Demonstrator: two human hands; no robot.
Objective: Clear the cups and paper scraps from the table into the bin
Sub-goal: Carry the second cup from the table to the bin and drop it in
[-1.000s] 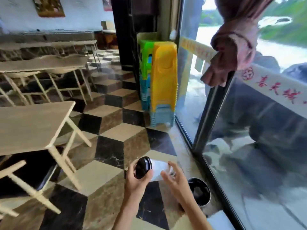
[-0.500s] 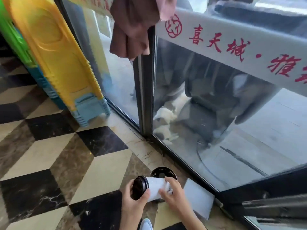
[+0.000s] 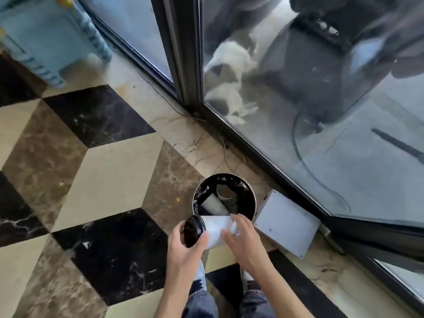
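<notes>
I hold a white paper cup (image 3: 216, 229) with a black lid (image 3: 192, 230) on its side, just above the near rim of the bin. My left hand (image 3: 183, 246) grips the lid end. My right hand (image 3: 243, 239) rests on the cup's base end. The bin (image 3: 197, 191) is a small round can with a black liner, standing on the floor by the glass wall. Inside it lie a white cup and another open cup.
A white box (image 3: 286, 223) lies on the floor right of the bin. A glass wall with a dark frame (image 3: 188, 65) runs behind. Stacked blue plastic stools (image 3: 46, 42) stand at the upper left. The floor is patterned marble tile.
My view has tilted down and closer to the bin. Both hands carried the cup forward, from beside the bin to just over its near rim.
</notes>
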